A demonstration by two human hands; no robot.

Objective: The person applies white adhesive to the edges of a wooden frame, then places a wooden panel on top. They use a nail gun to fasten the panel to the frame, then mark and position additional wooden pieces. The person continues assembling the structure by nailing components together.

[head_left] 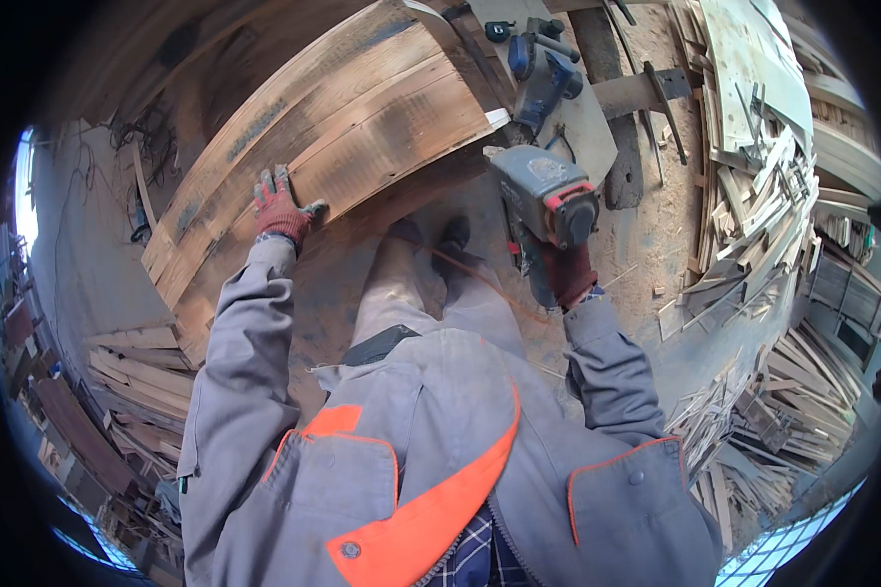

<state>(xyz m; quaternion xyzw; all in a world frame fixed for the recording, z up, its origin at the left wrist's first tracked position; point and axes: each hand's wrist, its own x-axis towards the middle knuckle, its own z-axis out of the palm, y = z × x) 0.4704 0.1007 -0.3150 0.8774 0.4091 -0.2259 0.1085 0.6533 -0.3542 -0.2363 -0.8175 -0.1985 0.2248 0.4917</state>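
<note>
My left hand (281, 204), in a red and grey work glove, lies with its fingers spread on the near edge of a wide panel of joined wooden boards (382, 98). The panel slants across the upper left, and dark printed marks show on its boards. In its red glove, my right hand (566, 274) is closed round the handle of a nail gun (543, 191) with a grey body and a black and red cap. The nail gun is held up to the right of the panel, apart from it. Its head hides part of my right fingers.
A blue power tool (546, 78) rests on a pale board (592, 127) beyond the nail gun. Offcuts and thin strips (744, 225) are heaped on the right. More planks (142, 357) are stacked at the left. A thin orange hose (485, 278) runs by my legs.
</note>
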